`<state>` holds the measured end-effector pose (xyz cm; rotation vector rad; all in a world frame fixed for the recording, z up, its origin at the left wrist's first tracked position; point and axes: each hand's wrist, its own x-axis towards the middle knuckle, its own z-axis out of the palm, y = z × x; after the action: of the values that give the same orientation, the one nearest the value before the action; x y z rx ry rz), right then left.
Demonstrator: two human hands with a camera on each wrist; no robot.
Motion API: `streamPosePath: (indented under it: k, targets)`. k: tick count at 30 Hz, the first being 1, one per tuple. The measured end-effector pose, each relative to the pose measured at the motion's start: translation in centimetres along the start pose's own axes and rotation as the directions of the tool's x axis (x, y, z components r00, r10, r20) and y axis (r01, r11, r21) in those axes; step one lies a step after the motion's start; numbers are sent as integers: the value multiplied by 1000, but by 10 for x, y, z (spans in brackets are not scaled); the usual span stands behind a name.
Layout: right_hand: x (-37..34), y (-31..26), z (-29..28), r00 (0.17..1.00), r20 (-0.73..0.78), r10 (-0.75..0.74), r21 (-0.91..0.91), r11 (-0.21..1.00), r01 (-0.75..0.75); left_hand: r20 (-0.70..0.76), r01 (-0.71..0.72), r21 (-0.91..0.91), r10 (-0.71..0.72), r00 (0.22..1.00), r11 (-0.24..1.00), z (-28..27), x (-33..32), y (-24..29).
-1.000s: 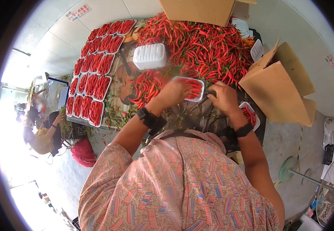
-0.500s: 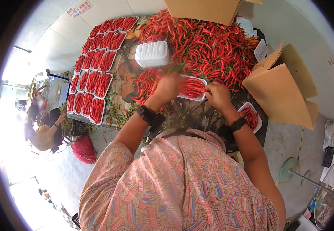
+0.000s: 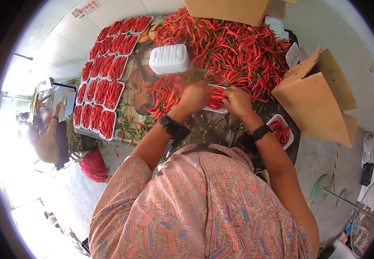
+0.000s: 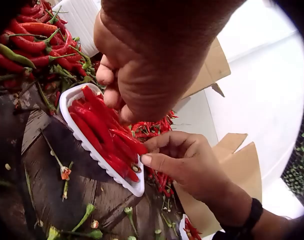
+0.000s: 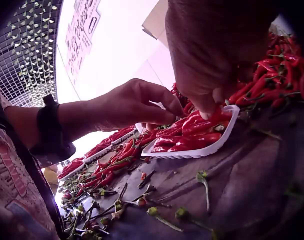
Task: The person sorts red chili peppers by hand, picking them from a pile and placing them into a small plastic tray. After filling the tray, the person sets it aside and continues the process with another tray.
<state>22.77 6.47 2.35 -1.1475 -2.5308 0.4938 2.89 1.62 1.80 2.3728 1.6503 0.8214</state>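
Observation:
A white foam tray (image 4: 78, 131) holds trimmed red peppers (image 4: 99, 131). At one end, my right hand (image 4: 192, 162) pinches a pepper's tip between thumb and fingers; the head view has this right hand (image 3: 240, 105) beside the tray. My left hand (image 3: 195, 98) is over the other end of the tray, blurred. Its bent fingers are close to the peppers in the left wrist view, where the hand (image 4: 147, 75) hides part of the tray. Whether the left hand (image 5: 134, 105) holds anything cannot be told from the right wrist view.
Filled trays (image 3: 114, 96) stand in rows at the left. Stacked white trays (image 3: 169, 59) are beyond my left hand, near a large pepper heap (image 3: 238, 54). Another tray of peppers (image 3: 280, 131) and an open carton (image 3: 312, 101) are at the right. Cut stems (image 5: 159, 217) litter the table.
My right hand has moved from beside the tray onto its peppers. The left hand swung left off the tray, then came back right over its left end.

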Motion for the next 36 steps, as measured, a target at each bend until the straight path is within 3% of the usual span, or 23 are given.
streamPosePath:
  k: [4, 17, 19, 21, 22, 24, 28, 30, 34, 36]
  targets:
    - [2, 1, 4, 1000, -26, 8, -20, 1000, -9, 39, 75, -44, -74, 997, 996, 2, 5, 8]
    - [-1, 12, 9, 998, -59, 12, 57, 998, -8, 88, 64, 44, -67, 994, 997, 1, 9, 13]
    - [-1, 31, -1, 952, -219, 212, 13, 977, -214, 137, 158, 49, -164, 977, 986, -11, 8, 20]
    - [0, 53, -11, 871, -271, 410, -20, 902, -431, 85, 137, 18, -138, 987, 990, -11, 4, 13]
    - [0, 59, -17, 873, -271, 406, -21, 904, -427, 33, 111, -13, -111, 993, 994, -12, 3, 12]
    - [1, 68, -28, 790, -223, 571, -125, 787, -605, 30, 120, -13, -120, 992, 993, -12, 0, 12]
    - [7, 79, -18, 786, -283, 549, -209, 765, -609, 64, 161, -20, -159, 985, 987, -8, -1, 12]
    - [11, 82, -13, 742, -235, 628, -73, 750, -657, 59, 178, -44, -175, 983, 983, -6, -1, 13]
    - [11, 82, -20, 761, -206, 615, -43, 772, -635, 68, 163, -36, -160, 985, 986, -15, 1, 17]
    - [3, 78, -31, 787, -136, 602, 284, 785, -551, 61, 164, -57, -160, 985, 985, -20, 4, 21]
